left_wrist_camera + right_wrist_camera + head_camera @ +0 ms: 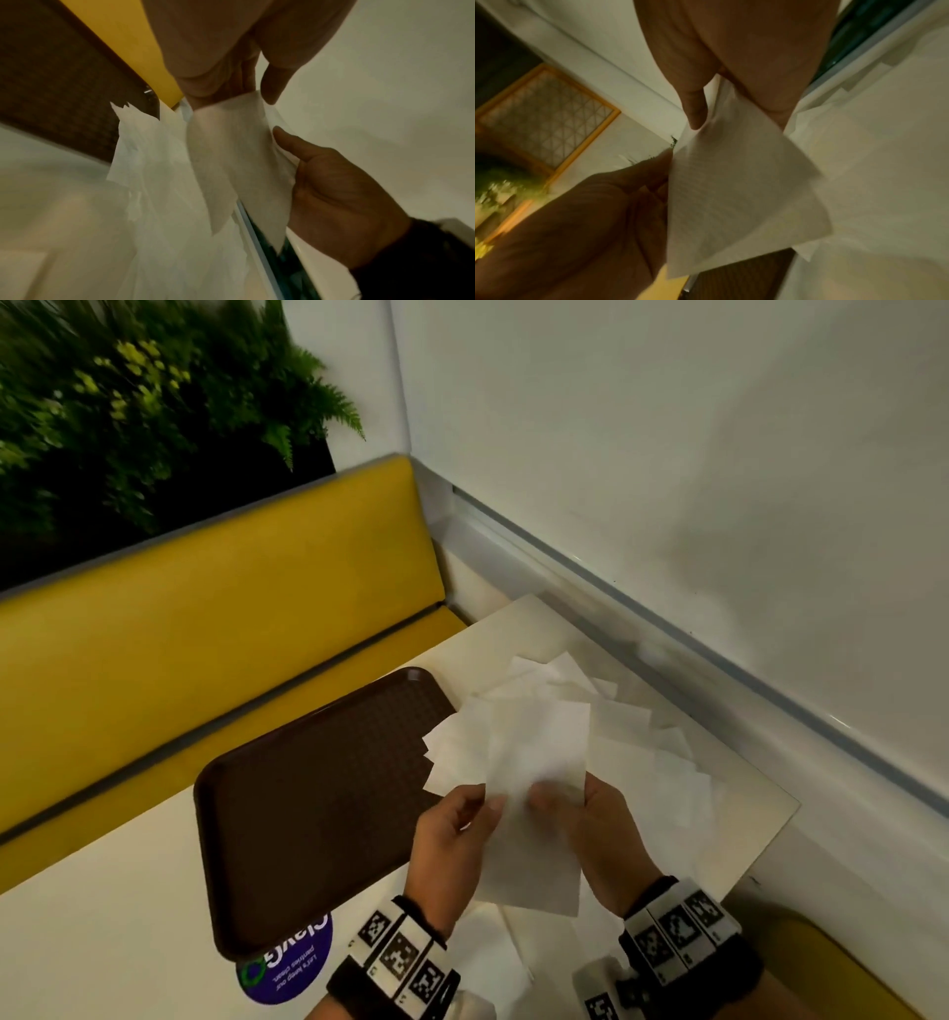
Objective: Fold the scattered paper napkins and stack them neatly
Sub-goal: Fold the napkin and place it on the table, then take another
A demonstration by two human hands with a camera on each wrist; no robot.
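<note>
A white paper napkin [534,793] is held up above the table between both hands. My left hand [462,819] pinches its left edge and my right hand [580,809] pinches its right edge. The left wrist view has the napkin [231,154] hanging from my left hand [226,89], with my right hand [331,182] on its far edge. From the right wrist, the napkin [736,192] hangs under my right hand [734,105], my left hand [608,211] beside it. Several loose napkins [631,731] lie scattered on the table behind.
A brown tray [318,803] lies on the cream table [102,942], left of the hands. A purple round sticker [287,963] shows by its near corner. A yellow bench [205,618] runs behind, a white wall [719,480] on the right, and plants [128,403] at top left.
</note>
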